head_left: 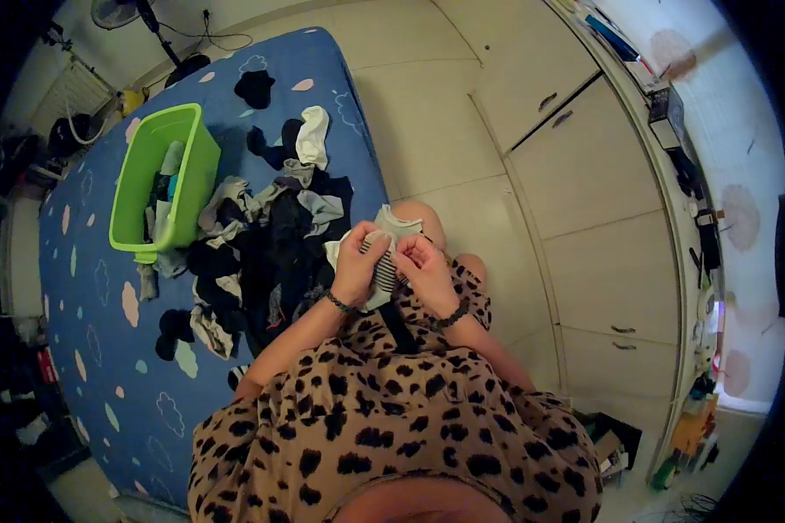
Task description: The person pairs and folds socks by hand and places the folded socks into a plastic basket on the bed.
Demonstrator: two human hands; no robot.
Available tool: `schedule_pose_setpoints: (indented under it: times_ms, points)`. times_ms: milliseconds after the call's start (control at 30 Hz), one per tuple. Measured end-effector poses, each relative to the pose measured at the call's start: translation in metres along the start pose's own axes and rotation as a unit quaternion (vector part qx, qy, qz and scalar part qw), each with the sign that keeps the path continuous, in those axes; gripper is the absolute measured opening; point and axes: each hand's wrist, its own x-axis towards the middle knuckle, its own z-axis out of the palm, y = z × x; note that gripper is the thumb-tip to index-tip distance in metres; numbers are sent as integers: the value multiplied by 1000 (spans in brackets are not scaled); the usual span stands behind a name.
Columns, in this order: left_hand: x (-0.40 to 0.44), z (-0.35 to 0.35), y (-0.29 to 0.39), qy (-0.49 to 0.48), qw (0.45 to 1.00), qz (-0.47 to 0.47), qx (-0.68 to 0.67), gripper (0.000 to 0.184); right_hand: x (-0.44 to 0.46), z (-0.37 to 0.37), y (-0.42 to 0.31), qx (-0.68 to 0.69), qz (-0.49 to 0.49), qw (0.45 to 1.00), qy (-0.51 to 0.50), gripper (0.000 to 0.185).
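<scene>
Above my lap, my left hand and my right hand grip a striped sock between them, fingers pinched on its upper part. The sock is pale with dark stripes, and its light end hangs down toward my lap. A white sock lies over my knee just past my hands. Something narrow and black lies on my patterned clothing below. To the left, a heap of socks in black, grey and white spreads over the bed.
A green plastic basket with some rolled cloth items inside stands on the blue bed. Pale cabinets with handles line the right side, beyond a strip of tiled floor. A fan stands behind the bed.
</scene>
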Motion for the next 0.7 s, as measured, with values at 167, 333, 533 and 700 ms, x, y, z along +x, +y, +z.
schedule_pose_setpoints:
  times_ms: [167, 333, 533, 700]
  points:
    - [-10, -11, 6, -47, 982, 79, 167, 17, -9, 10, -21, -28, -93, 995, 21, 18]
    - [-30, -8, 15, -17, 939, 210, 273, 35, -23, -18, -15, -54, -15, 998, -20, 24]
    - [-53, -58, -21, -44, 911, 141, 384, 30, -25, -57, 9, -431, -114, 874, 194, 33]
    - [-57, -66, -12, -80, 868, 223, 437, 26, -27, -41, -3, -435, -231, 869, 40, 27]
